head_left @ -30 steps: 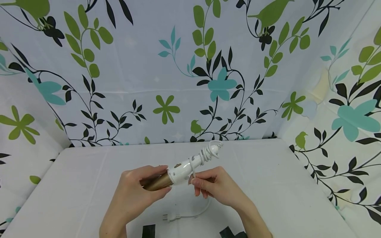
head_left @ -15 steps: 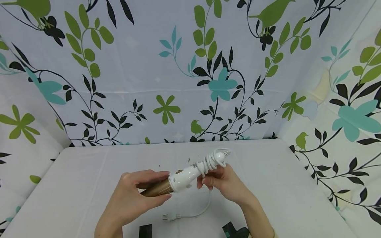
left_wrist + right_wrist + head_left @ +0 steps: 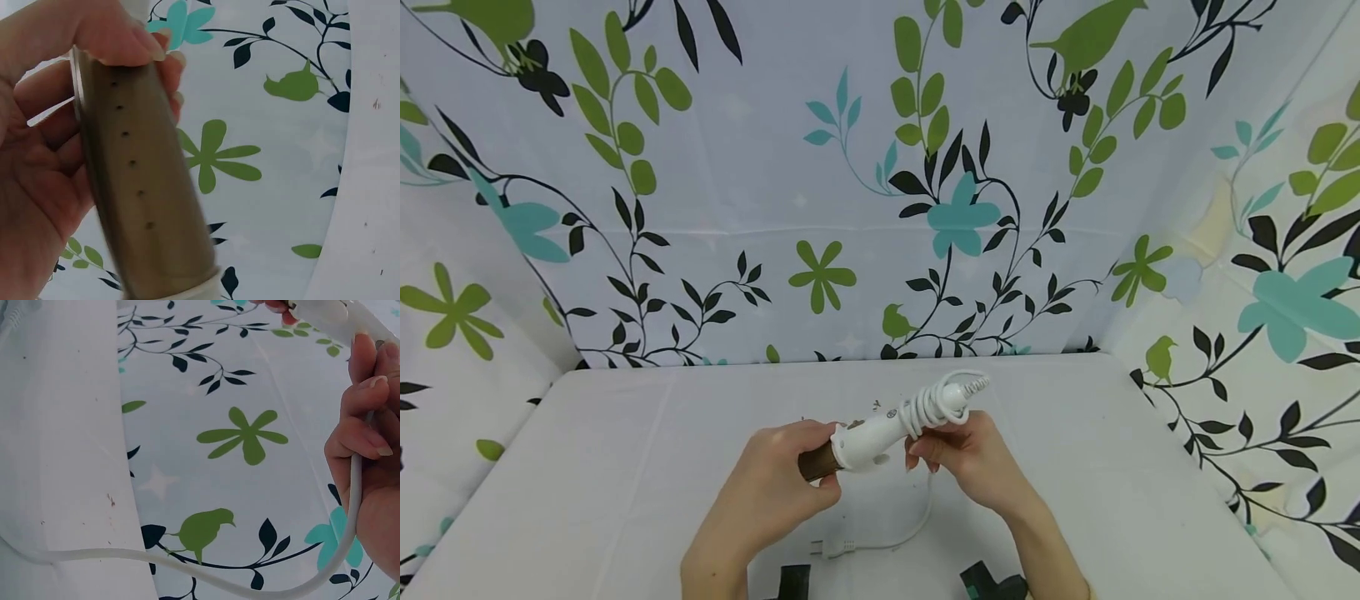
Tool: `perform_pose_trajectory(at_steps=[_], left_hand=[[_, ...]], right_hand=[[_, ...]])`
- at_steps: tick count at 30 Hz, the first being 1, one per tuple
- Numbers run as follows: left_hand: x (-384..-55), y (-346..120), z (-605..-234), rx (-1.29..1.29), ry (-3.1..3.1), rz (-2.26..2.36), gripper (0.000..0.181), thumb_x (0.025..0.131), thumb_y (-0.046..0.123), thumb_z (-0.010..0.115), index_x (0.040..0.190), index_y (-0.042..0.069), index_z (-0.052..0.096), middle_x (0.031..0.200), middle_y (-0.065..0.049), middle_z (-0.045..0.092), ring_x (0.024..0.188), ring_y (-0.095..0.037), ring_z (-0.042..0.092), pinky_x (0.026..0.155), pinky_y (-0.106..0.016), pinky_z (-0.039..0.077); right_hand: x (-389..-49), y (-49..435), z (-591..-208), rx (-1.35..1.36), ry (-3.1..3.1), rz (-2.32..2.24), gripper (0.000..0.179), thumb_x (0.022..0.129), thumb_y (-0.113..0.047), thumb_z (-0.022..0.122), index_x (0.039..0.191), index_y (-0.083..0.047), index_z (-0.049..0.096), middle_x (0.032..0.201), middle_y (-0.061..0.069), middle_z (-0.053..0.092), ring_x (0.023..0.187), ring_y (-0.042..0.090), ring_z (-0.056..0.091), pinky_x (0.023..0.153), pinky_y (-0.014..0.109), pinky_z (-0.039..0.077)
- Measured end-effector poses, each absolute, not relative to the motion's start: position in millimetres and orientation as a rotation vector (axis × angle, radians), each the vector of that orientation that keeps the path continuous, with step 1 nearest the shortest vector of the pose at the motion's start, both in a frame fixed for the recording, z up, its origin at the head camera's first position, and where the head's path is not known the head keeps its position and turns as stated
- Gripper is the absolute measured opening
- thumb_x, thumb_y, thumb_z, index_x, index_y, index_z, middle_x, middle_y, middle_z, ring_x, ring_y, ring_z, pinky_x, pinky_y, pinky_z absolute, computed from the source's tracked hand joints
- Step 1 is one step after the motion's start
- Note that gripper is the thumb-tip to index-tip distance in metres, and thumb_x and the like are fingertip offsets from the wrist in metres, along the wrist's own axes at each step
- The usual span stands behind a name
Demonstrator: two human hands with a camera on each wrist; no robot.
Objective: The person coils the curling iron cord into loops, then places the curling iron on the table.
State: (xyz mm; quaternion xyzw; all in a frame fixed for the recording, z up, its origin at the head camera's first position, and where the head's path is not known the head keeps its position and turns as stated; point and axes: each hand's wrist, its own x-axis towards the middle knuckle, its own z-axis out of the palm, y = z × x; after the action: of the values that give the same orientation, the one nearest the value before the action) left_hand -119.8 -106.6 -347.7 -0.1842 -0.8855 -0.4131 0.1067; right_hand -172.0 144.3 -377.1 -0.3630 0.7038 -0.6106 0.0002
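A hair styling iron with a glossy white handle (image 3: 868, 442) and a gold-brown barrel (image 3: 144, 181) is held at a slant above the table. My left hand (image 3: 775, 475) grips the barrel, thumb on one side and fingers on the other. A row of small dark holes runs along the barrel in the left wrist view. Several loops of white cord (image 3: 928, 412) are wound round the handle's far end. Just under those loops, my right hand (image 3: 973, 458) pinches the cord, whose free length (image 3: 355, 506) hangs down from the fingers.
On the white table (image 3: 610, 492) lies the cord's two-prong plug (image 3: 831, 548), below the hands. Black wrist straps (image 3: 992, 582) show at the lower edge. A leaf-and-bird patterned curtain (image 3: 737, 192) encloses the table at the back and sides.
The iron has shifted a little right and lower. My right hand has moved right, from below the handle to under the cord loops. My left hand covers more of the barrel, nearer the handle.
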Motion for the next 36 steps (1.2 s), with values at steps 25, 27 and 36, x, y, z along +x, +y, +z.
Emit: perform_pose_trajectory(at_steps=[25,27,36], left_hand=[[-112,-134,-349,-0.825,-2.484,-1.418,0.052,0.06,-0.017,0.071,0.095,0.021,0.079,0.085,0.015,0.067,0.071,-0.006,0.06,0.059,-0.023,0.05],[-113,-134,-349,-0.849,-2.451,-1.436,0.053,0.06,-0.017,0.072,0.097,0.02,0.079,0.085,0.014,0.067,0.069,-0.006,0.059,0.058,-0.023,0.05],[-110,-135,-346,-0.832,-2.498,-1.462,0.05,0.064,-0.013,0.077,0.102,0.02,0.079,0.087,0.013,0.068,0.072,-0.008,0.061,0.062,-0.024,0.051]], right_hand=[[-182,160,-378,-1.207,2.4,-1.491,0.03,0.093,0.008,0.056,0.073,-0.013,0.062,0.064,-0.005,0.052,0.061,0.0,0.044,0.057,0.022,0.041],[-182,163,-377,-1.251,2.374,-1.578,0.03,0.091,0.011,0.056,0.073,-0.011,0.061,0.063,-0.002,0.051,0.061,0.001,0.044,0.055,0.022,0.042],[-185,171,-381,-1.134,2.371,-1.516,0.021,0.091,0.005,0.062,0.078,-0.009,0.069,0.072,0.001,0.064,0.067,0.004,0.053,0.061,0.025,0.048]])
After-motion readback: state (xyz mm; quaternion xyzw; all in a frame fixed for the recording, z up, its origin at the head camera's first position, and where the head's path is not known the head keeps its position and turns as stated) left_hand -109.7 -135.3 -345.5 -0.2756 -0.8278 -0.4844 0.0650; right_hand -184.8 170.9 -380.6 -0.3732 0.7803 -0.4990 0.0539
